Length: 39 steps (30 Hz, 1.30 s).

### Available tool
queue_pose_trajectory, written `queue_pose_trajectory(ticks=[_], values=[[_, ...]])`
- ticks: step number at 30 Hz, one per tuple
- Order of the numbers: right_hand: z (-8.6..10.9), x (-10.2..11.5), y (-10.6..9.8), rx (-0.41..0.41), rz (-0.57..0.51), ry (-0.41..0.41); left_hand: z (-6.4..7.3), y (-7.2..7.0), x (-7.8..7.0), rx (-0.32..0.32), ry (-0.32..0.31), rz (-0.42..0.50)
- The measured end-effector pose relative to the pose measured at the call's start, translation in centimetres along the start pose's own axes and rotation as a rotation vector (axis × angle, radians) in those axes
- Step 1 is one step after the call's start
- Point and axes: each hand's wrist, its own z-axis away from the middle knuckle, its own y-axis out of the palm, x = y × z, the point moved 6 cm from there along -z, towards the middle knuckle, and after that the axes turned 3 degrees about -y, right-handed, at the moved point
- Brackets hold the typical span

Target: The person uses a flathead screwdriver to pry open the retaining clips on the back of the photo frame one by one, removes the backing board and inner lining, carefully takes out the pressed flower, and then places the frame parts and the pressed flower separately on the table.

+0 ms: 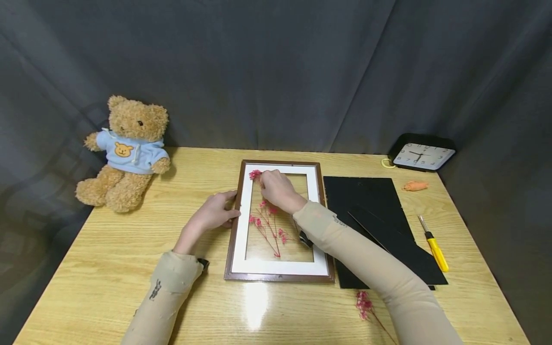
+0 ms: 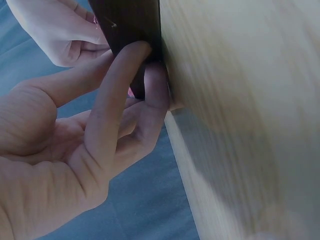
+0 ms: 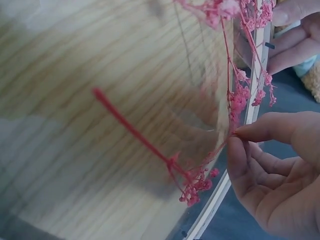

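A brown picture frame (image 1: 280,277) with a white mat (image 1: 280,267) lies on the table, the wood grain showing through its clear pane. My left hand (image 1: 214,211) holds the frame's left side; in the left wrist view its fingers (image 2: 107,107) curl against the dark edge. Over the upper part of the pane, my right hand (image 1: 279,189) pinches a thin pink dried-flower sprig (image 3: 197,187) between thumb and forefinger. Pink blossoms (image 1: 255,175) show beside that hand at the upper left corner. Below it, another pink sprig (image 1: 271,230) spreads across the pane.
Black backing boards (image 1: 360,191) overlap right of the frame. A yellow screwdriver (image 1: 436,249), an orange small object (image 1: 415,186) and a black clock (image 1: 424,154) are farther right. Another pink sprig (image 1: 364,304) lies near the front; a teddy bear (image 1: 133,153) sits at left.
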Motion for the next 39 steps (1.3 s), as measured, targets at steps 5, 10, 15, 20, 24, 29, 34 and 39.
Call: queue_pose_trajectory(ticks=[5,10,15,20,24,29,34,39], values=[[0.3,0.0,-0.5,-0.010,-0.018,-0.003,0.1,0.0,0.0,0.001,-0.006,-0.012],[0.9,0.7,-1.7,-0.032,-0.040,-0.044,0.0,0.0,0.0,0.002,-0.012,0.002],[2.1,1.1,-3.0,-0.050,-0.049,-0.055,0.0,0.0,0.0,-0.017,-0.001,-0.028],[4.0,1.4,-4.8,-0.068,-0.054,-0.050,0.0,0.0,0.0,-0.020,0.005,-0.047],[5.4,1.2,-5.9,-0.082,-0.060,-0.051,0.1,0.0,0.0,-0.015,-0.001,-0.044],[7.1,0.5,-6.8,-0.092,-0.069,-0.049,0.2,-0.1,0.2,-0.011,-0.002,-0.042],[8.9,-0.3,-7.4,-0.095,-0.053,-0.047,0.2,-0.1,0.2,-0.007,-0.006,-0.035],[10.9,-1.3,-8.1,-0.129,-0.022,-0.052,0.2,-0.1,0.1,-0.010,0.002,-0.034]])
